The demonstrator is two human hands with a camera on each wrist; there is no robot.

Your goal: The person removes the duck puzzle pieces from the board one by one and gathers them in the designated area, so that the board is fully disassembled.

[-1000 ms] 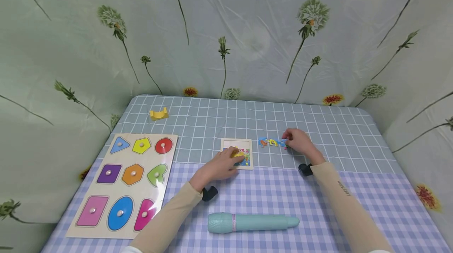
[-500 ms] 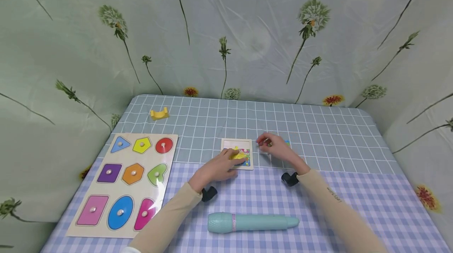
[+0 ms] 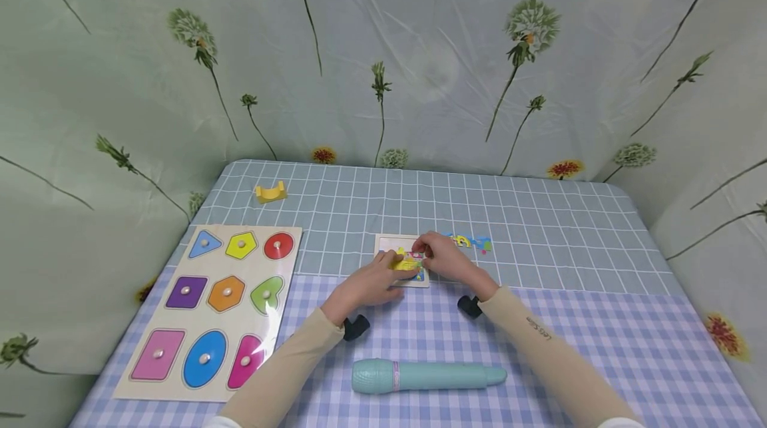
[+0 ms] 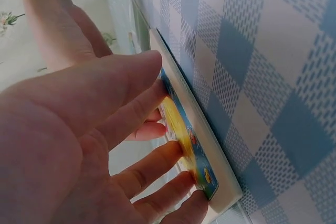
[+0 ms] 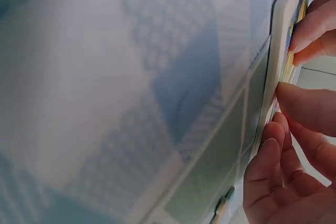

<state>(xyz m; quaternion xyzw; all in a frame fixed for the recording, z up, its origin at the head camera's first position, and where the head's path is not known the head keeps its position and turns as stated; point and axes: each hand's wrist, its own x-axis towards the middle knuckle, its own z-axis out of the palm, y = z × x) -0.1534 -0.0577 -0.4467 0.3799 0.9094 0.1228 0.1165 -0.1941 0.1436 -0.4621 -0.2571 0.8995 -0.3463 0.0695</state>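
Note:
A small wooden-framed jigsaw puzzle (image 3: pixel 398 237) lies mid-table, its lower part filled with a colourful picture and its upper strip pale. My left hand (image 3: pixel 371 278) rests spread fingertips on the yellow part of the picture; the left wrist view shows the fingers (image 4: pixel 152 169) fairly straight. At the puzzle's right edge, my right hand (image 3: pixel 449 260) pinches a small puzzle piece, mostly hidden by the fingers. In the right wrist view the thumb (image 5: pixel 307 106) touches the frame's edge. Loose puzzle pieces (image 3: pixel 473 242), yellow and blue, lie just right of that hand.
On the left lies a large knobbed shape board (image 3: pixel 210 341). A yellow arched block (image 3: pixel 271 192) sits at the back left. Nearest the front is a teal toy microphone (image 3: pixel 428 376). A grey grid cloth (image 3: pixel 557 228) and a checked cloth (image 3: pixel 605 341) cover the table.
My right hand has moved left from the loose pieces to the puzzle's right side, bringing a piece along. The left hand has stayed on the puzzle.

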